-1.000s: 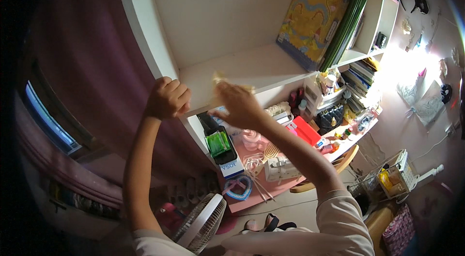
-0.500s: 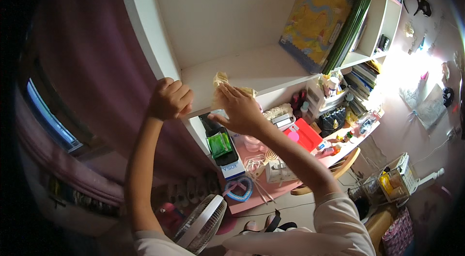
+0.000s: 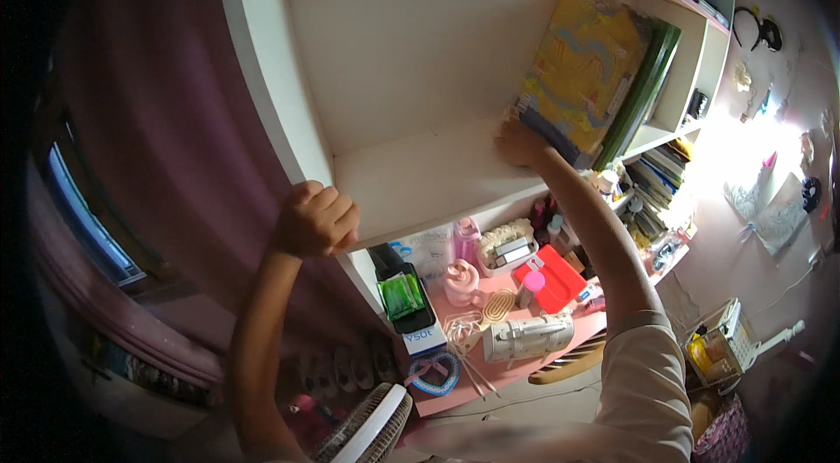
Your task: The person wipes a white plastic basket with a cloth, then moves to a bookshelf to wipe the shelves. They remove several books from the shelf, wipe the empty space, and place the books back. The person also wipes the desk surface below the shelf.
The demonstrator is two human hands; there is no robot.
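Observation:
My left hand [image 3: 318, 220] is closed at the front edge of the white shelf's side panel [image 3: 267, 60], its fingers curled round the edge. Farther right, my right hand [image 3: 523, 144] reaches onto the shelf board [image 3: 420, 170], beside the lower corner of a yellow and blue illustrated book [image 3: 584, 69]. A pale yellow cloth is bunched under that hand and almost wholly hidden by it. Green-edged books [image 3: 643, 100] lean behind the yellow one.
Below the shelf stands a pink desk [image 3: 437, 402] with a red tray [image 3: 560, 284], a white case [image 3: 529, 338], a pink bottle [image 3: 460, 282] and a green packet [image 3: 401, 295]. A fan [image 3: 372, 428] stands at lower left, near a purple curtain [image 3: 157, 113].
My right hand has wiped the cloth rightward along the shelf to the yellow book. My left hand keeps its place on the shelf edge, while the whole view has tilted upward.

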